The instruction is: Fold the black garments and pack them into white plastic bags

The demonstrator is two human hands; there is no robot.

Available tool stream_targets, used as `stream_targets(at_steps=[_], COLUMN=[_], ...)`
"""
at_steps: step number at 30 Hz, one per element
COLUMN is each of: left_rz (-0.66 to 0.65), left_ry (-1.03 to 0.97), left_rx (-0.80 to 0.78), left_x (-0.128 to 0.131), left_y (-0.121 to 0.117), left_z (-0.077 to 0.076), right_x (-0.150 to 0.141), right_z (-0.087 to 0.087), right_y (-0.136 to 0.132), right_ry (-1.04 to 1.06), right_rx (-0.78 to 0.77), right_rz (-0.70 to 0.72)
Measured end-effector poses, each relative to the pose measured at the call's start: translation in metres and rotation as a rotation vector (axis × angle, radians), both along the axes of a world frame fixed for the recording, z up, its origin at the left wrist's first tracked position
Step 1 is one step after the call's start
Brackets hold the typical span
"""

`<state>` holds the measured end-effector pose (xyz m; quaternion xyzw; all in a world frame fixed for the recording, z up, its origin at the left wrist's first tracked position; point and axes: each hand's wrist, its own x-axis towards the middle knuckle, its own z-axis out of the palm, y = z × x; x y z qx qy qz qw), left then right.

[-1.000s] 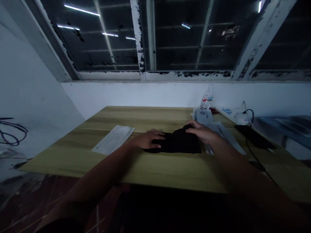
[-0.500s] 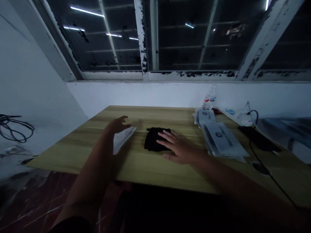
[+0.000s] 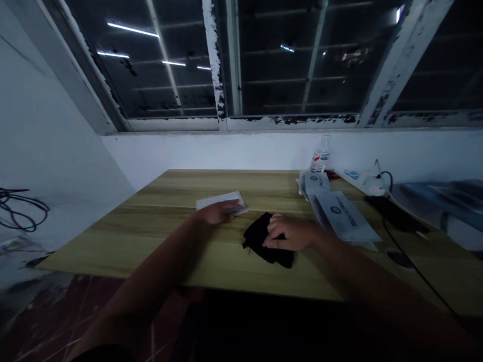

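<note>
My left hand (image 3: 219, 212) is at the near edge of a flat white bag (image 3: 211, 199), fingers stretched over it and the thumb side low. The bag seems pinched between them, though blur hides the exact grip. To the right, a folded black cloth (image 3: 258, 234) lies on the wooden table (image 3: 151, 236), slanted toward me with small loose ends at its left corner. My right hand (image 3: 289, 234) presses on its upper right part, fingers curled and closed on the fabric.
White printed bags (image 3: 349, 216) lie in a stack on the right, with a clear water bottle (image 3: 320, 155) behind them. Further right are a black item (image 3: 394, 213), a white power strip (image 3: 372, 183) and a black cable (image 3: 411, 269). A wall and window close the far side.
The white bag has shifted right and turned, with my left hand moving along. The black cloth has moved right and nearer, and turned. My right hand's fingers have curled in from lying flat.
</note>
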<state>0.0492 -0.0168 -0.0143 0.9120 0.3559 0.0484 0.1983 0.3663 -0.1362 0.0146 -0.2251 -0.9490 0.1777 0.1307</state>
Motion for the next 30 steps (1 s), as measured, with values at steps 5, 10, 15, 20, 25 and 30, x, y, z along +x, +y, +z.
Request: stream_targets(at_steps=[5, 10, 15, 20, 25, 30], left_rz=[0.072, 0.259, 0.319, 0.271, 0.116, 0.15], left_ry=[0.025, 0.214, 0.28, 0.222, 0.166, 0.093], left_rx=[0.139, 0.133, 0.141, 0.252, 0.306, 0.289], left_x=[-0.008, -0.057, -0.041, 0.019, 0.064, 0.071], left_y=[0.001, 0.008, 0.002, -0.021, -0.051, -0.059], left_z=[0.007, 0.026, 0.029, 0.018, 0.014, 0.016], right_x=[0.004, 0.005, 0.0, -0.015, -0.03, -0.028], right_z=[-0.002, -0.01, -0.011, -0.013, -0.013, -0.01], right_y=[0.01, 0.017, 0.009, -0.005, -0.008, -0.004], right_ry=[0.254, -0.026, -0.012, 0.148, 0.211, -0.041], right_rx=[0.011, -0.189, -0.2, -0.078, 0.094, 0.282], right_rz=[-0.629, -0.836, -0.779, -0.595, -0.517, -0.493])
